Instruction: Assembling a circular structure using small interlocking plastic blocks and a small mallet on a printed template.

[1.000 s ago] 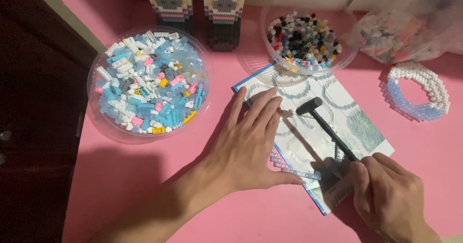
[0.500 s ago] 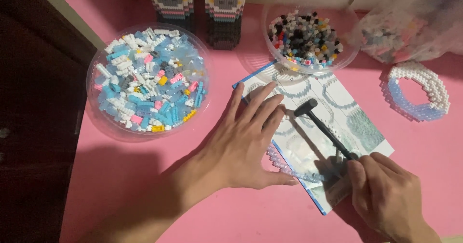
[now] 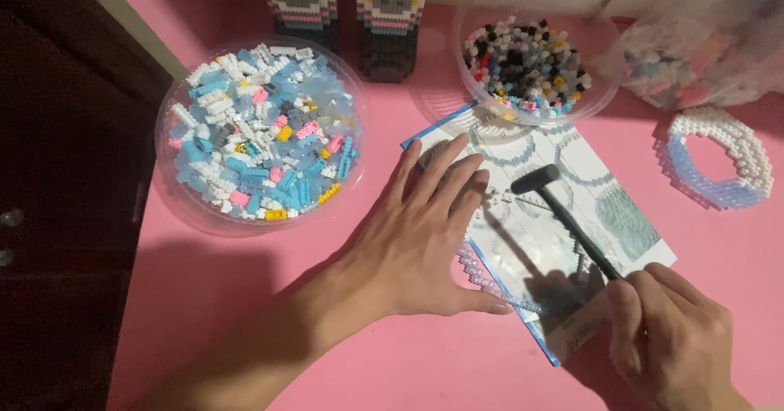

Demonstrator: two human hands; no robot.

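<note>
From the head camera, your right hand (image 3: 674, 337) was clenched around the grip end of the small black hammer with its thin dark shaft (image 3: 563, 215), and the hammer's head hung just above the printed instruction sheet with a blue edge (image 3: 572, 239). Your left hand (image 3: 425, 239) lay flat and released, its fingers (image 3: 441, 170) spread over the sheet's left part, grasping nothing.

To do this well, I would judge that short, light taps served best — a square hammer face, your palm pressing steadily so the sheet could not slide on the pink counter (image 3: 245, 313).

The row of small translucent pale-blue bricks (image 3: 490, 284) lay along the sheet's near left edge, just beside your left thumb and partly under the heel of that hand — whether it touched the thumb I cannot tell. The hammer head stood apart from that row, nearer your left fingertips, so keeping them drawn back looked wise.

Beyond, a clear round tub of blue and white bricks (image 3: 257, 133) sat left, a clear bowl of black and mixed bricks (image 3: 531, 68) ahead.
</note>
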